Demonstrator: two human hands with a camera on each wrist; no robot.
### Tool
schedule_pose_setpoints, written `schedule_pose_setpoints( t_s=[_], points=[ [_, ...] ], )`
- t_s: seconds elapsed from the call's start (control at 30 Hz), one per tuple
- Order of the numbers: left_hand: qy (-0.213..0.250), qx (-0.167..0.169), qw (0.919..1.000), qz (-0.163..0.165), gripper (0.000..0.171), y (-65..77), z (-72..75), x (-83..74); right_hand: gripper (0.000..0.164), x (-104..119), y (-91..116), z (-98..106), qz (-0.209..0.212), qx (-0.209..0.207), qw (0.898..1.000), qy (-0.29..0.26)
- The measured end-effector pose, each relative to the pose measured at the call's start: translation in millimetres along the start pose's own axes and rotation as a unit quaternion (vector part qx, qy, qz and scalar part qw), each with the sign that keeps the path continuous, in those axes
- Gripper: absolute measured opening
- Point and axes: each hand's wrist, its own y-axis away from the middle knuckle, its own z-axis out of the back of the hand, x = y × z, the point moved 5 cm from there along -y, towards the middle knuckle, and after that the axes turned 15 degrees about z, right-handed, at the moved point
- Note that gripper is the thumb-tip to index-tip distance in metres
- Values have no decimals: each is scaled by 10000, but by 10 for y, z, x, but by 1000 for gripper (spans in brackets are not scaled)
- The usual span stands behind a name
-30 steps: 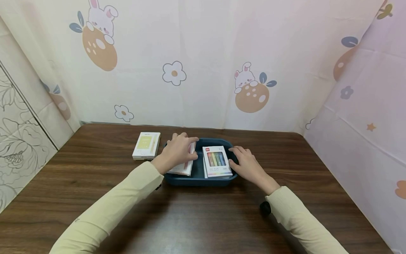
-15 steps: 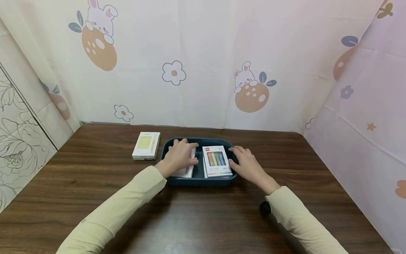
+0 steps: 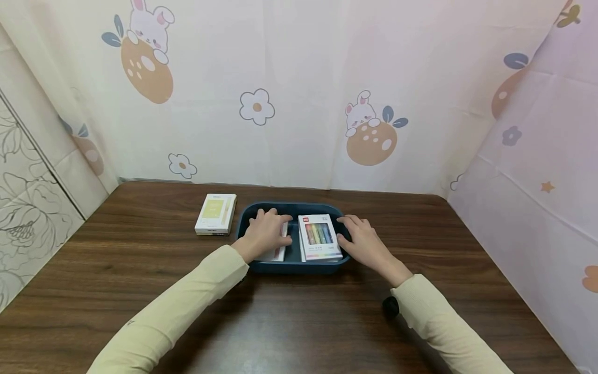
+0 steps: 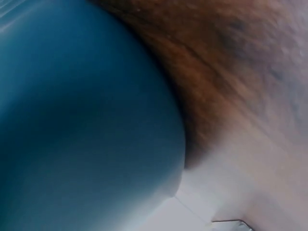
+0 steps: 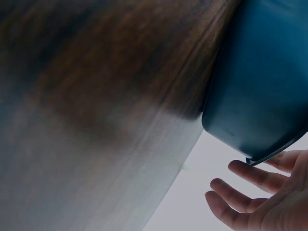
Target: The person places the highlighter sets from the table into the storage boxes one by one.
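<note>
A dark blue plastic basin stands on the table. Inside it on the right lies a white box of colored crayons or markers with a window, on top of another white box. My left hand reaches into the basin's left half and grips a white box from above, fingers at its far side and thumb at the right; the hand covers most of it. My right hand rests at the right rim, thumb and index fingertips over the edge. In the right wrist view its other fingers spread loosely outside the basin wall.
A white box with a yellow-green panel lies on the dark wooden table, left of the basin. Behind the table hangs a curtain with rabbit prints. A dark wrist device shows under the right sleeve.
My left hand has moved slightly right and settled lower into the basin with the white box, which now lies within the left rim. The right hand stays at the right rim.
</note>
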Motion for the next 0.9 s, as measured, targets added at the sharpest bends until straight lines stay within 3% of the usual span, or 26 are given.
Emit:
schedule_pose_setpoints(
  t_s=[0.37, 0.9],
  points=[
    [-4, 347, 9994, 79, 53, -5, -49, 12, 44, -7, -6, -1, 19, -4, 10000, 22],
    [-48, 642, 9979, -81, 60, -4, -20, 34, 44, -14, -4, -4, 28, -37, 10000, 31]
  ],
)
